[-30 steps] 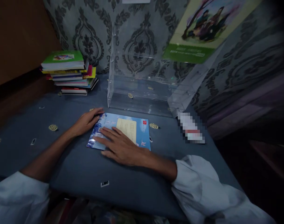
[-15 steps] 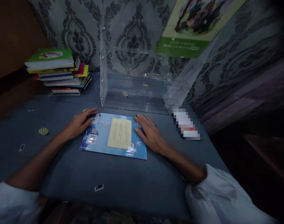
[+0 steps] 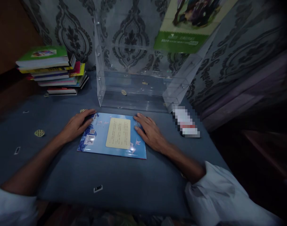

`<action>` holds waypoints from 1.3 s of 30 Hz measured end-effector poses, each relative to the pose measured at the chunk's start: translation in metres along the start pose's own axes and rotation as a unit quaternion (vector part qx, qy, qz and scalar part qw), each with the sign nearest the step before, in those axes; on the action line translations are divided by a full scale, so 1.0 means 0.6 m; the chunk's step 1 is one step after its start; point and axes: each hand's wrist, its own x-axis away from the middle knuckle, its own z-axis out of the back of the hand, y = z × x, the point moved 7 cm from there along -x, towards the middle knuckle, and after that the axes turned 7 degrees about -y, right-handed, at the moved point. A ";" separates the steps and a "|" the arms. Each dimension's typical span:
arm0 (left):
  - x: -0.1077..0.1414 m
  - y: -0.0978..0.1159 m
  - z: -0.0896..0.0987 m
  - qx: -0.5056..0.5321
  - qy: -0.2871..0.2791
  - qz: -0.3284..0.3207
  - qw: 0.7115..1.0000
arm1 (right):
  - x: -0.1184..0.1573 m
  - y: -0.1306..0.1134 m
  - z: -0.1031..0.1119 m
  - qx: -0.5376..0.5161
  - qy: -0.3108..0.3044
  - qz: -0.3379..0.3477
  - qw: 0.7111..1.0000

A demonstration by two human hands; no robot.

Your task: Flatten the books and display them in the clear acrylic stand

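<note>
A thin blue book (image 3: 102, 133) lies flat on the table, with a cream text panel, a small square code and a wave pattern along its left side. My left hand (image 3: 76, 124) rests at its upper left edge, fingers stretched out and touching the cover's border. Over the book's right edge lies my right hand (image 3: 150, 131), its fingers extended and the thumb on the cover. Neither hand grips the book.
Behind the book stands a clear acrylic rack (image 3: 134, 100), with a green-and-cream book (image 3: 178, 40) high on its right. A stack of books (image 3: 51, 73) sits at the back left. A pixelated object (image 3: 187, 124) lies at right on the dark blue table (image 3: 124, 179).
The whole view has shifted slightly, so everything appears a little further left and higher. Both hands and the blue book keep the same positions relative to each other.
</note>
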 end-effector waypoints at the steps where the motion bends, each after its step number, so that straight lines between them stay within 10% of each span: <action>1: 0.000 0.000 0.000 -0.004 0.000 0.000 1.000 | 0.000 0.000 0.000 0.002 0.000 0.000 1.000; 39: -0.001 0.019 -0.023 -0.094 -0.033 -0.035 0.994 | 0.014 -0.016 0.001 0.012 0.022 -0.009 1.000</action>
